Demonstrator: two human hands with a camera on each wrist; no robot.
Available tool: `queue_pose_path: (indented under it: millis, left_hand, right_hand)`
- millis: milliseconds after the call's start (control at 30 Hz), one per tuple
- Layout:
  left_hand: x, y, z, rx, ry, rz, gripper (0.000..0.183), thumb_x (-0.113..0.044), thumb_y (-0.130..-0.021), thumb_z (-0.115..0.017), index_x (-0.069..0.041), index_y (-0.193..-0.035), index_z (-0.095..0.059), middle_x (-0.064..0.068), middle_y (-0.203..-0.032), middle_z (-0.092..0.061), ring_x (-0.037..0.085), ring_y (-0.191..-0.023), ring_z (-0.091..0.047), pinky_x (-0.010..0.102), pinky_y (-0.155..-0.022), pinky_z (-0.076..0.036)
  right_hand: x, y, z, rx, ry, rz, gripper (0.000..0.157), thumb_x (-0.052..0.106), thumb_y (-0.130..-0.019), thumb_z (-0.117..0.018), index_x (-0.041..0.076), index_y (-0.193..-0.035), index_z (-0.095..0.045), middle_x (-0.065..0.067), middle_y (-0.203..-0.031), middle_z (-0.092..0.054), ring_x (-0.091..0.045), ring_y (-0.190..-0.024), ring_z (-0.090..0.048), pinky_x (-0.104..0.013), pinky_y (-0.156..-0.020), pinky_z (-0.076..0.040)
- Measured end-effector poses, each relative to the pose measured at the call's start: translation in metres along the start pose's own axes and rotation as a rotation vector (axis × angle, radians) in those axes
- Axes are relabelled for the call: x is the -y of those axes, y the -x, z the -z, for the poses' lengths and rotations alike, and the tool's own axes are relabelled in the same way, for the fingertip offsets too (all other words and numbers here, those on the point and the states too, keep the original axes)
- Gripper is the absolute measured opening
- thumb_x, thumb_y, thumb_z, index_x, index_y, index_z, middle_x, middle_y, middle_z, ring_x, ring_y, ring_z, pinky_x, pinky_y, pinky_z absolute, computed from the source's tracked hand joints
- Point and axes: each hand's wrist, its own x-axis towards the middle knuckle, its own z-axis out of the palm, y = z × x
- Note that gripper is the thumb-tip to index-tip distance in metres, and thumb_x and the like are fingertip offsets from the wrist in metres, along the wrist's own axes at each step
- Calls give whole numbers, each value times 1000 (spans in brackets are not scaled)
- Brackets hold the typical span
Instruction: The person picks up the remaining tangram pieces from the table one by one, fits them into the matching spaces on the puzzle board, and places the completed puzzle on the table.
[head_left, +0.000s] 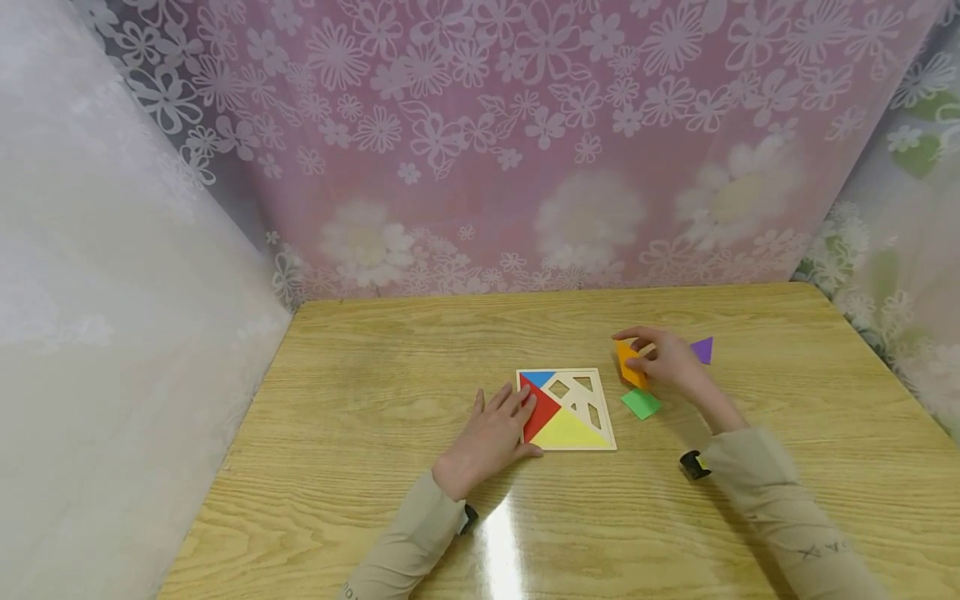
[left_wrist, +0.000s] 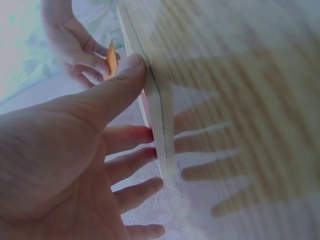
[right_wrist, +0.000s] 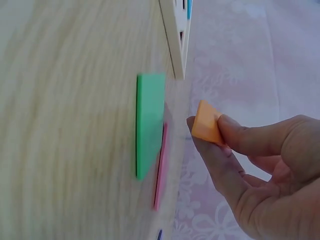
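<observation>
Tangram board [head_left: 582, 400], pale and square, lies on the table [head_left: 360, 400], touched by the left hand [head_left: 487, 433], fingers outstretched. Yellow triangle [head_left: 572, 432] and red triangle [head_left: 543, 409] fill its near side; the right hand [head_left: 671, 362] pinches an orange piece [right_wrist: 205, 125]; tiny blue triangle [head_left: 536, 378] tops one corner.

A thin orange piece [head_left: 628, 362] is being pinched in the right grip [head_left: 666, 360], tilting steeply above the surface [head_left: 375, 400]. A square pale wooden board [head_left: 607, 417] is lying flat under the left grip's [head_left: 483, 435] fingertips, bearing a small blue triangle [head_left: 536, 379], a large red triangle [head_left: 543, 410] and a large yellow triangle [head_left: 572, 429]; cut-outs are showing beside them. Right of it, a green piece [head_left: 641, 404], a pink piece [right_wrist: 160, 170] and a purple piece [head_left: 702, 350] are lying loose.
</observation>
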Motion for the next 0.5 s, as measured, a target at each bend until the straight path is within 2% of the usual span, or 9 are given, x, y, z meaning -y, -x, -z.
queue_pose_path:
  millis: [233, 367, 500]
  left_hand:
    - [0, -1, -1, -12, -23, -3, 76, -53, -94, -64, -8, -153, -46, 8, -161, -38, 32, -149, -33, 63, -115, -30]
    - [0, -1, -1, -11, -24, 0, 76, -53, -94, -64, -8, -153, -46, 8, -161, -38, 32, -149, -33, 63, -115, -30]
    - [0, -2, -1, -9, -22, 5, 76, -53, -94, -64, -8, -153, -46, 8, -161, -38, 32, -149, -33, 63, -115, -30]
  right_hand:
    - [7, 1, -13, 38, -146, 3, 43, 1, -97, -66, 1, -139, -56, -25, -116, -56, -23, -77, -67, -36, -65, -59]
    - [13, 1, -19, 59, -218, 33, 44, -2, -96, -66, -3, -138, -55, -24, -112, -56, -24, -74, -67, -37, -66, -61]
    - [22, 2, -24, 55, -226, 53, 44, -4, -94, -67, -4, -136, -55, -23, -108, -58, -25, -70, -67, -38, -64, -61]
